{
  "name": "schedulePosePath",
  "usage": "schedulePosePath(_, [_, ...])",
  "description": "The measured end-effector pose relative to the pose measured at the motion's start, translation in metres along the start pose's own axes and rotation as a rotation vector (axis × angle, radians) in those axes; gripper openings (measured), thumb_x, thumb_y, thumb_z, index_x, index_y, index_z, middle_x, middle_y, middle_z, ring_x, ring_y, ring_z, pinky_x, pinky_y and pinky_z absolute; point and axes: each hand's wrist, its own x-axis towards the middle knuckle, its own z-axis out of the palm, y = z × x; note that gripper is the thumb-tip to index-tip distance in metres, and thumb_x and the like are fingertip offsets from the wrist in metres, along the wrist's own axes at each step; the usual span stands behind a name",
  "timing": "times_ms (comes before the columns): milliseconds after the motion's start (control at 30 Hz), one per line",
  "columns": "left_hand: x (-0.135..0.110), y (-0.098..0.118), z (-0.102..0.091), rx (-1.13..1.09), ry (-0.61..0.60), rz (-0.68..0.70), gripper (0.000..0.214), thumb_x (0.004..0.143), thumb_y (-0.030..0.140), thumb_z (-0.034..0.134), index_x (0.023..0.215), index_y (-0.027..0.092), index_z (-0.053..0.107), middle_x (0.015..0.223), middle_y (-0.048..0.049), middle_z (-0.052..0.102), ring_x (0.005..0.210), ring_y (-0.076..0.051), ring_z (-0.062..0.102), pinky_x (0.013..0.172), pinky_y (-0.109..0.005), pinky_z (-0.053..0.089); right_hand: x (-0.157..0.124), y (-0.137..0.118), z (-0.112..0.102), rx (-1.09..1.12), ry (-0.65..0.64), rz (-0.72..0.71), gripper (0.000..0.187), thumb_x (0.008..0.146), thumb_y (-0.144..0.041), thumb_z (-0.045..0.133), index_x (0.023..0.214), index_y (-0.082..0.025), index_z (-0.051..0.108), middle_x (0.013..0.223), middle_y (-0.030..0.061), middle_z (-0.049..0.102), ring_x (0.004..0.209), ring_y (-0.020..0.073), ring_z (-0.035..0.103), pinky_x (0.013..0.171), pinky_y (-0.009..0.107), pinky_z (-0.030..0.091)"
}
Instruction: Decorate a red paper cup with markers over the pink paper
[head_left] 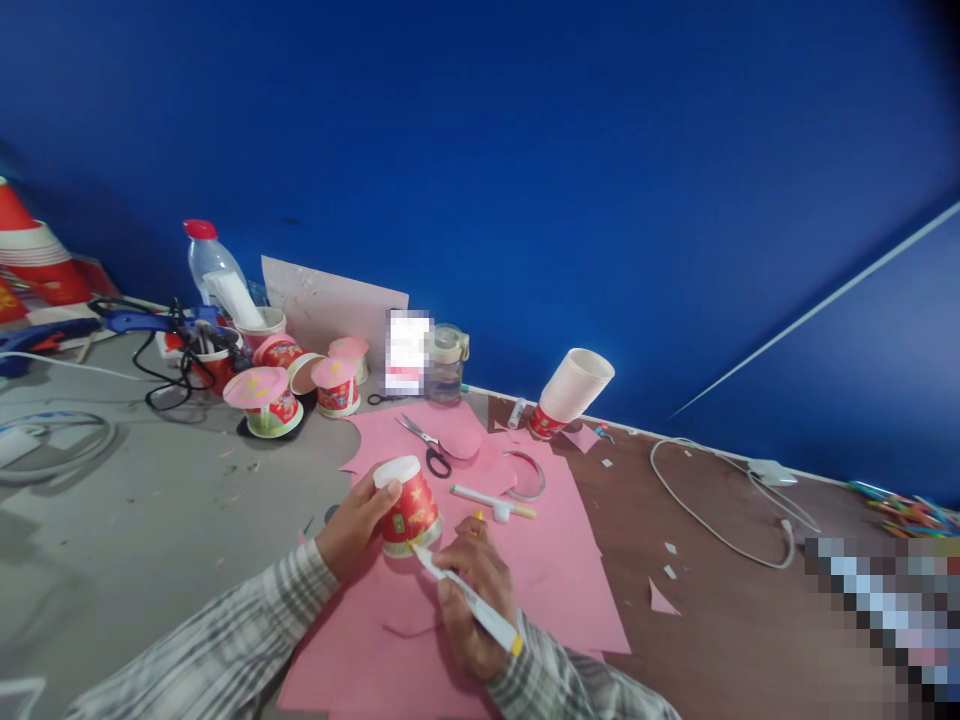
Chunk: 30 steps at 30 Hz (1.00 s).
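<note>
My left hand (356, 525) is wrapped round a red paper cup (412, 510) with gold patterns, its white base facing up and a pale yellow-green band at its lower rim. In my right hand (476, 600) is a white marker (480, 612) with a yellow end, and its tip meets the band on the cup. A small yellow piece (478, 515) shows by my right fingers; I cannot tell what it is. Pink paper sheets (540, 580) lie beneath both hands. Just beyond them are scissors (431, 450), another marker (487, 500) and a roll of tape (525, 475).
Decorated cups with pink discs (259, 388) stand at the left, near a clear bottle (214, 255) and blue glue guns (135, 320). A leaning stack of paper cups (574, 385) and a glass jar (448, 365) are at the back. A white cable (720, 550) curls on the right.
</note>
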Motion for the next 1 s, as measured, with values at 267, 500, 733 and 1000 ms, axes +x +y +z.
schedulePosePath(267, [-0.0016, -0.0005, 0.0007, -0.064, -0.023, -0.047, 0.042, 0.055, 0.031, 0.07, 0.092, 0.014, 0.063, 0.066, -0.0101, 0.069, 0.059, -0.03, 0.062, 0.052, -0.043, 0.05, -0.0048, 0.0099, -0.0035, 0.035, 0.042, 0.204, 0.011, 0.077, -0.02, 0.051, 0.083, -0.02, 0.06, 0.067, 0.0014, 0.053, 0.063, 0.0224, 0.051, 0.061, 0.036, 0.044])
schedulePosePath(500, [-0.0005, -0.0024, -0.0023, -0.037, -0.025, -0.048, 0.045, 0.055, 0.033, 0.07, 0.096, 0.015, 0.062, 0.07, -0.0111, 0.07, 0.065, -0.032, 0.062, 0.058, -0.045, 0.05, -0.0046, 0.0086, -0.0013, 0.031, 0.055, 0.179, 0.012, 0.077, -0.018, 0.052, 0.084, -0.02, 0.061, 0.067, 0.0013, 0.053, 0.064, 0.0222, 0.051, 0.061, 0.036, 0.044])
schedulePosePath(733, [-0.0009, -0.0024, -0.0022, -0.068, -0.043, -0.055, 0.046, 0.056, 0.031, 0.07, 0.097, 0.014, 0.061, 0.068, -0.012, 0.071, 0.061, -0.032, 0.063, 0.057, -0.047, 0.05, -0.0051, 0.0073, -0.0009, 0.015, 0.045, 0.137, 0.012, 0.077, -0.018, 0.051, 0.085, -0.02, 0.06, 0.066, 0.0008, 0.052, 0.065, 0.0226, 0.05, 0.063, 0.037, 0.044])
schedulePosePath(1000, [-0.0009, -0.0036, -0.0038, -0.039, -0.06, -0.037, 0.044, 0.057, 0.031, 0.07, 0.096, 0.014, 0.062, 0.07, -0.0132, 0.072, 0.063, -0.033, 0.063, 0.06, -0.048, 0.05, -0.0015, 0.0076, 0.0021, -0.026, 0.059, 0.104, 0.011, 0.078, -0.02, 0.051, 0.086, -0.02, 0.06, 0.066, 0.0009, 0.054, 0.064, 0.0222, 0.051, 0.064, 0.037, 0.044])
